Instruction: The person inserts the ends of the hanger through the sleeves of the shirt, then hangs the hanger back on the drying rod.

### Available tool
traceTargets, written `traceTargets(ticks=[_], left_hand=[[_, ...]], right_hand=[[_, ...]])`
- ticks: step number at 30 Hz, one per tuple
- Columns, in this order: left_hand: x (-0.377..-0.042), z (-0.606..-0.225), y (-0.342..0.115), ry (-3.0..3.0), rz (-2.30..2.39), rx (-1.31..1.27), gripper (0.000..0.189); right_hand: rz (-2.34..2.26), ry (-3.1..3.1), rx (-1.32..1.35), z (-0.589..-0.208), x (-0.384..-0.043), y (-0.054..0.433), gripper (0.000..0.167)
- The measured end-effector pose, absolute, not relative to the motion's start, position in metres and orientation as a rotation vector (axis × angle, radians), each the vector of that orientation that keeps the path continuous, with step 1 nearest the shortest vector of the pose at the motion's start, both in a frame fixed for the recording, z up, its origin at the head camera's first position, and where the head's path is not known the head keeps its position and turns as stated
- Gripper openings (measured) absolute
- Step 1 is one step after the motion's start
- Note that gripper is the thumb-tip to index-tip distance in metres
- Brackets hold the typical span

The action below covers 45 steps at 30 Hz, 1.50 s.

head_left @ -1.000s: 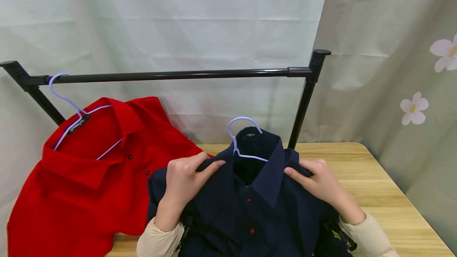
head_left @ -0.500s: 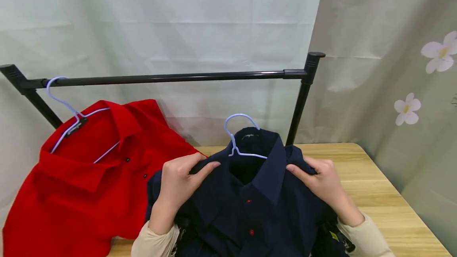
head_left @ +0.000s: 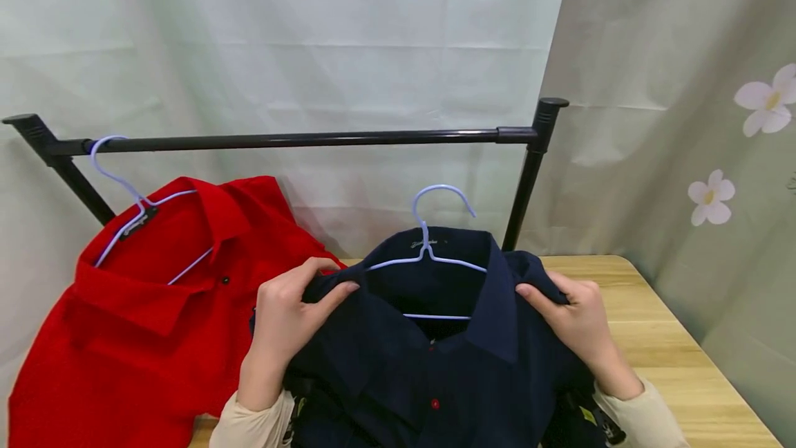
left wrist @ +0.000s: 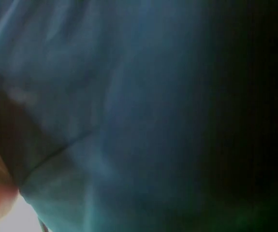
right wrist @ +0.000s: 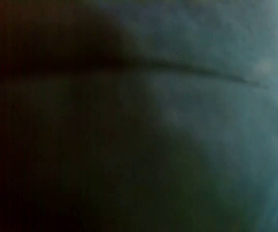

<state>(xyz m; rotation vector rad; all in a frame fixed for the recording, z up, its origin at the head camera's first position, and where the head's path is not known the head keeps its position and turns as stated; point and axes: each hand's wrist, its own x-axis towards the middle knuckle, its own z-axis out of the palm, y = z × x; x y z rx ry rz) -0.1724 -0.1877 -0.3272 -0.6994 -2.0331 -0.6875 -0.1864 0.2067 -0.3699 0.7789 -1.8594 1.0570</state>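
A navy shirt (head_left: 429, 379) with red buttons is spread between my two hands in the head view. My left hand (head_left: 289, 320) pinches its left shoulder, thumb on the front. At the other shoulder, my right hand (head_left: 572, 313) grips the cloth the same way. A lilac hanger (head_left: 429, 246) sits inside the shirt; its hook stands above the collar and its lower bar shows in the neck opening. Blurred navy cloth (left wrist: 143, 106) fills the left wrist view, with part of the hand at its left edge. Dark cloth (right wrist: 201, 121) covers the right wrist view.
A black rack's bar (head_left: 311, 139) runs across behind the shirt, with a post (head_left: 528, 182) at the right. A red shirt (head_left: 168, 337) hangs from it at the left on another lilac hanger (head_left: 127, 185). Beneath is a wooden table (head_left: 653, 351); pale curtains stand behind.
My hands have moved apart, the left one leftward, widening the navy shirt's neck. The hanger has shifted right and now sits straighter, with both arms and its lower bar showing.
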Motion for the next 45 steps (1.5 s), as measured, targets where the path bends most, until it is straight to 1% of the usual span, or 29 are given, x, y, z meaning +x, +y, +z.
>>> traceTargets(ticks=[6, 9, 11, 14, 18, 21, 29, 34, 42, 45], left_hand=[[-0.170, -0.326, -0.197, -2.135, -0.678, -0.658, 0.029], [-0.170, -0.327, -0.201, -2.157, -0.662, -0.660, 0.023], [-0.170, -0.327, -0.204, -2.167, -0.670, -0.669, 0.018], [-0.168, -0.326, -0.209, -2.177, -0.763, -0.715, 0.016], [-0.162, -0.324, -0.217, -2.155, -0.991, -0.856, 0.027], [-0.159, -0.321, -0.219, -2.121, -1.101, -0.946, 0.032], [-0.160, -0.319, -0.214, -2.080, -1.071, -1.024, 0.038], [-0.165, -0.320, -0.211, -2.016, -0.996, -1.008, 0.030], [-0.166, -0.318, -0.212, -1.855, -0.933, -0.815, 0.012], [-0.166, -0.319, -0.213, -1.848, -0.931, -0.769, 0.012]], right_hand=[[1.074, -1.801, 0.764, -0.369, -0.188, 0.208, 0.035], [1.053, -1.804, 0.737, -0.368, -0.187, 0.210, 0.044], [1.040, -1.803, 0.724, -0.368, -0.188, 0.211, 0.046], [1.029, -1.792, 0.719, -0.368, -0.188, 0.212, 0.045], [1.041, -1.776, 0.732, -0.368, -0.189, 0.214, 0.044], [1.057, -1.773, 0.749, -0.368, -0.190, 0.215, 0.043], [1.089, -1.777, 0.741, -0.370, -0.190, 0.215, 0.040], [1.078, -1.767, 0.729, -0.370, -0.190, 0.214, 0.044], [1.058, -1.723, 0.754, -0.368, -0.189, 0.204, 0.045], [1.055, -1.709, 0.767, -0.368, -0.189, 0.201, 0.045]])
